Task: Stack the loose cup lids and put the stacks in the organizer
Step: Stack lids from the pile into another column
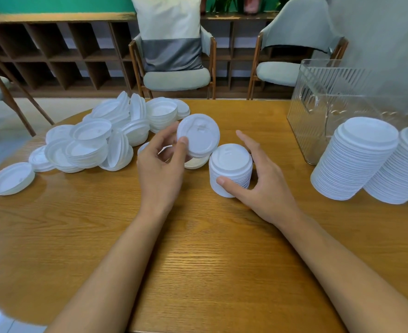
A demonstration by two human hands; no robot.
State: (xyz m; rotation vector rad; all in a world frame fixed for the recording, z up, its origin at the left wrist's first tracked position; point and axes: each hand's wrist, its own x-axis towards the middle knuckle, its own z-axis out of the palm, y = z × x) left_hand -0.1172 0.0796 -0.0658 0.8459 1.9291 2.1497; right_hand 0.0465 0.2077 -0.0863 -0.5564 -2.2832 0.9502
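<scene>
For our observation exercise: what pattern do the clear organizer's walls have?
The organizer has walls ribbed with fine parallel lines; head view.

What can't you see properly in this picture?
All in the head view:
- Under the held lid in the left hand, a lower lid is mostly hidden.
- Behind the right hand, the small stack hides its far side.
- At the right edge, the rightmost tall stack is cut off.
- Inside the organizer: blurred by ribbed, shiny walls.
</scene>
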